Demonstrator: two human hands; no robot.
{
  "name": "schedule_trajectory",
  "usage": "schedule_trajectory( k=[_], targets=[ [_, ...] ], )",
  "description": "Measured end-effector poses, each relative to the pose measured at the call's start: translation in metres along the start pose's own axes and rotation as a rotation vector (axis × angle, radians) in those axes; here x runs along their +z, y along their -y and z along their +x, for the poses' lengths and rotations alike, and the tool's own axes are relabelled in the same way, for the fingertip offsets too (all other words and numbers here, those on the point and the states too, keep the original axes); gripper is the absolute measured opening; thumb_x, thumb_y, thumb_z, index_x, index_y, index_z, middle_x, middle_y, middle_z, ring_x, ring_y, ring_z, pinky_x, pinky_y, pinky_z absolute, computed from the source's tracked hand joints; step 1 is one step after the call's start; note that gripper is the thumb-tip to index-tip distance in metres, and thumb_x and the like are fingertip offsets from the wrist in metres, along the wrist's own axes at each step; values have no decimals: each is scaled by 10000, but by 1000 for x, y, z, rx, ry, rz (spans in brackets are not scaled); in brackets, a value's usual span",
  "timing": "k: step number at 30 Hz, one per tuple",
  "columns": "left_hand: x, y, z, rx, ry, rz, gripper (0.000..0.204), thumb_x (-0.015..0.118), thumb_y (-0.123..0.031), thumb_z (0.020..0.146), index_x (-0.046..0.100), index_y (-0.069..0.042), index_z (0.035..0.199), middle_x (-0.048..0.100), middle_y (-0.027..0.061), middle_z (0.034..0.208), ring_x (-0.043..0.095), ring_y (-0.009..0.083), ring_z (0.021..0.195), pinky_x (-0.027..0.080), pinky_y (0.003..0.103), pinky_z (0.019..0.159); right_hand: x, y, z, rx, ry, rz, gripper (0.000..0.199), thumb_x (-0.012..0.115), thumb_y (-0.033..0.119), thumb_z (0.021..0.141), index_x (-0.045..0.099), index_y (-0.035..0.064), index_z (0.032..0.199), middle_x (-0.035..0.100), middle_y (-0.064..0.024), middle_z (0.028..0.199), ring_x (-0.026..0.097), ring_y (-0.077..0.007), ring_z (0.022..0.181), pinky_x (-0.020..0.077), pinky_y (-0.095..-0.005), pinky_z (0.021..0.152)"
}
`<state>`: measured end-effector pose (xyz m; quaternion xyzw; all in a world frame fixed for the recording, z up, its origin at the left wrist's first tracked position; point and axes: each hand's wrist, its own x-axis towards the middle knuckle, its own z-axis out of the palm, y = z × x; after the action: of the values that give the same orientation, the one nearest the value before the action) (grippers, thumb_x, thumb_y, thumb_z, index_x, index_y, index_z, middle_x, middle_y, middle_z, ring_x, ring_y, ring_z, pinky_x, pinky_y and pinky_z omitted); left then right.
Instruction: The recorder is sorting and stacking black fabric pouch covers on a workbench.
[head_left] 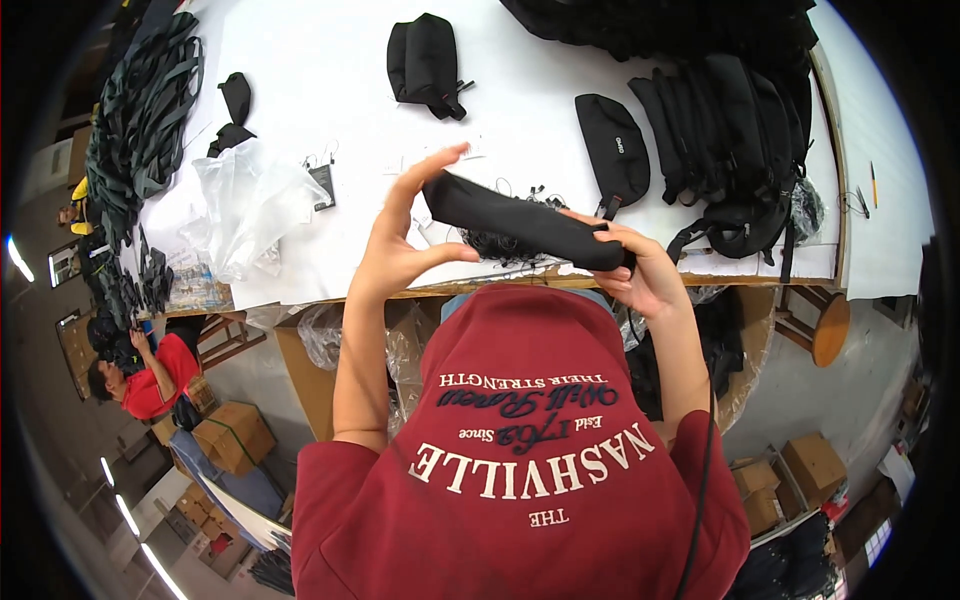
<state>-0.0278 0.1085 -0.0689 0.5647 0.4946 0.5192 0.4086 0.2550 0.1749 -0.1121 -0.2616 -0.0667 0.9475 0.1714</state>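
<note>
I hold a long black fabric pouch (520,220) up in front of me, above the near edge of the white table (320,60). My left hand (405,240) supports its left end, thumb underneath and fingers raised behind it. My right hand (640,270) is closed around its right end. A tangle of thin black strings (505,245) lies on the table just behind the pouch.
On the table: a small black pouch (612,145), a pile of black bags (730,140), another black bag (425,62), crumpled clear plastic bags (245,205), black straps (140,120) at the left edge. Another person in red (150,375) sits lower left near cardboard boxes (232,435).
</note>
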Motion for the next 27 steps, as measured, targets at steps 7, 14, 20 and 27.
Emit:
schedule_trajectory(
  k=[7,14,20,27],
  targets=[
    [8,2,-22,-272,58,245,601,733,51,752,528,-80,1302,658,85,1071,610,148,978,464,276,890,-8,-21,5,-329,-542,-711,498,362,352,1030,482,-32,1324,590,-112,1146,569,-135,935,494,-280,785],
    [24,9,-34,-453,-40,-132,375,668,-30,872,584,-60,1236,641,34,1063,583,106,983,453,237,867,14,-20,-3,-767,-398,-1243,489,744,135,805,547,88,1250,584,-81,1148,582,-168,975,465,-257,850],
    [31,9,-40,-402,-154,-11,201,650,-76,896,664,-30,1091,636,22,973,544,82,879,431,207,784,15,-17,7,-1097,-455,-1416,122,663,75,869,688,14,972,683,-100,1005,648,-246,915,492,-305,836],
    [25,18,-42,-221,-277,32,104,665,-92,877,656,-1,925,604,43,1008,496,77,823,406,208,701,26,-20,-2,-1209,-456,-1346,111,665,101,877,687,-3,909,668,-79,936,629,-203,844,480,-275,781]
  ],
)
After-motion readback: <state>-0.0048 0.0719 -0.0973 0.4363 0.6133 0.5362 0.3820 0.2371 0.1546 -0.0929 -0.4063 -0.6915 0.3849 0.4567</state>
